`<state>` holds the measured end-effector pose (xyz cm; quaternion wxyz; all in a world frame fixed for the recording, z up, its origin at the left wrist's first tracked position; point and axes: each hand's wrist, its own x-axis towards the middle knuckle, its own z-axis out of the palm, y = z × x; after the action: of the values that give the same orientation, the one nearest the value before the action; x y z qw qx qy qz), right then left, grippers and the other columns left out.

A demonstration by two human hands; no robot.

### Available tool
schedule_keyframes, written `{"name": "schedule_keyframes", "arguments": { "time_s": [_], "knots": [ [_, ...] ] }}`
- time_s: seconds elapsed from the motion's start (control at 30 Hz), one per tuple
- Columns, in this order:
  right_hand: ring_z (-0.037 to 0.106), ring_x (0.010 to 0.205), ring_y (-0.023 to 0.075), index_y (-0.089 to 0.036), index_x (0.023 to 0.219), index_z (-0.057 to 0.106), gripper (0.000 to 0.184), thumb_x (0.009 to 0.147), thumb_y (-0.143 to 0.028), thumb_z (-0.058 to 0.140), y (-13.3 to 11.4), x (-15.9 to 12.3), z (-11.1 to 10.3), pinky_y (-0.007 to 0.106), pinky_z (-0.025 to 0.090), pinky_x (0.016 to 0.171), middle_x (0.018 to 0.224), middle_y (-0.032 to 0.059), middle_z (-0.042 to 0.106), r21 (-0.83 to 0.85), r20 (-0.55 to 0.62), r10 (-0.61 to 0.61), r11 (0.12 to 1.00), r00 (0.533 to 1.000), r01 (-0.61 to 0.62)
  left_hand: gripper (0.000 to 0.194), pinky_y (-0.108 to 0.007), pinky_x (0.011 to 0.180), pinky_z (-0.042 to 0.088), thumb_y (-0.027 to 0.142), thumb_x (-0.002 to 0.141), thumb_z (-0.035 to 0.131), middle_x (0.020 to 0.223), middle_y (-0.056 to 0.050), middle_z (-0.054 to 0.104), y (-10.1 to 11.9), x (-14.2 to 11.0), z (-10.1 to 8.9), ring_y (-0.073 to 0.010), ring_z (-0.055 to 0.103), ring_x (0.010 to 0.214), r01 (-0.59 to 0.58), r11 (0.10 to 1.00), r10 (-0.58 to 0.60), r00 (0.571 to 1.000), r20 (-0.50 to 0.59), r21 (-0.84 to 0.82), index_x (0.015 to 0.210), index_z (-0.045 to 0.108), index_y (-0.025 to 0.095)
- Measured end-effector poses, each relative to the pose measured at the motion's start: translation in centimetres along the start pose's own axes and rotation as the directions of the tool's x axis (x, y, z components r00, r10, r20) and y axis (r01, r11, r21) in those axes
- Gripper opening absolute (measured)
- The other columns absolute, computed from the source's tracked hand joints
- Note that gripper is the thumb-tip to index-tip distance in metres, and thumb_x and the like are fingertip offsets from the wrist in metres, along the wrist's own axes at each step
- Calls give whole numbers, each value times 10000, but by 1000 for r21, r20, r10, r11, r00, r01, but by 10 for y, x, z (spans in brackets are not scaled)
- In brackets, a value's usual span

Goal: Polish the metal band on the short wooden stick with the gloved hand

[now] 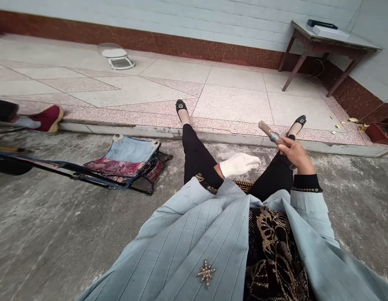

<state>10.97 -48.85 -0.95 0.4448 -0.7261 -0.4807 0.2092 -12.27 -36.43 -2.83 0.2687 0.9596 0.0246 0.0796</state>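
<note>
My left hand (239, 165) wears a white knitted glove and is held between my knees, its fingers stretched out to the right. Nothing shows in it. My right hand (296, 155) is bare and closed around the lower end of a short brownish rod (265, 127). Silvery wire is wound about the rod's middle, and its free end points up and to the left. What the rod is exactly I cannot make out. Below the gloved hand, a bit of yellow-and-black woven seat (243, 185) shows between my legs.
A folding fabric stool (129, 156) stands to the left, near another person's red shoe (49, 119). A raised tiled step (231, 98) runs ahead under my feet. Farther off are a small white stool (118, 56), a wooden table (335, 39) and a planter (380, 133).
</note>
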Motion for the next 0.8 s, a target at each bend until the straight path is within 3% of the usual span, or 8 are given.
{"name": "schedule_keyframes", "arguments": {
  "time_s": [0.17,0.3,0.37,0.47,0.53,0.6,0.7,0.8],
  "knots": [
    [563,646,189,-208,1148,719,389,782,-288,612,6,2,7,333,440,695,731,26,664,-289,174,69,957,982,-16,258,-253,618,347,347,971,435,918,-6,719,2,0,-17,-159,639,776,-8,952,19,999,-34,307,1011,658,225],
    [549,603,169,-225,1053,750,309,780,-268,614,2,0,11,302,446,638,666,3,635,-252,379,69,967,923,31,288,-256,611,341,362,977,411,939,-16,719,-4,5,-36,-159,637,777,43,922,-1,994,-109,385,1065,651,229],
    [540,595,150,-229,1121,733,366,774,-282,631,-6,-3,13,280,459,606,705,-4,649,-152,525,54,988,850,31,297,-255,634,358,351,977,401,934,-16,716,-10,8,-45,-158,634,787,86,927,-35,989,-143,365,1058,655,222],
    [550,643,136,-231,1218,695,450,782,-336,661,-23,-10,14,260,490,624,804,1,679,20,730,-39,999,682,36,284,-247,703,400,333,961,418,932,1,709,-21,16,-50,-142,627,800,110,971,-75,983,-168,210,1034,664,212],
    [568,708,143,-224,1232,690,473,780,-362,683,-34,-15,12,261,507,672,874,16,695,83,767,-96,995,635,49,279,-239,754,425,326,951,426,935,10,704,-28,21,-45,-132,624,816,94,994,-84,983,-162,54,1024,664,201],
    [576,748,152,-201,1250,679,510,767,-362,706,-41,-20,7,266,514,692,908,39,696,122,703,-112,992,703,37,290,-243,784,441,318,951,416,931,0,700,-31,24,-34,-137,623,832,90,994,-99,983,-154,-65,1016,663,179],
    [549,710,148,-178,1353,588,605,787,-368,689,-44,-24,-2,245,494,574,875,52,657,206,468,-59,978,882,-44,331,-260,752,456,334,963,388,875,-28,684,-27,24,-13,-150,610,785,123,984,-137,985,-106,-125,991,661,149],
    [510,677,138,-167,1353,565,600,802,-383,665,-42,-23,-5,228,447,504,832,39,604,334,249,-8,939,968,-78,333,-251,749,439,360,980,372,872,-16,677,-16,19,1,-143,602,776,56,990,-59,998,-18,-132,995,647,173]
  ]
}}
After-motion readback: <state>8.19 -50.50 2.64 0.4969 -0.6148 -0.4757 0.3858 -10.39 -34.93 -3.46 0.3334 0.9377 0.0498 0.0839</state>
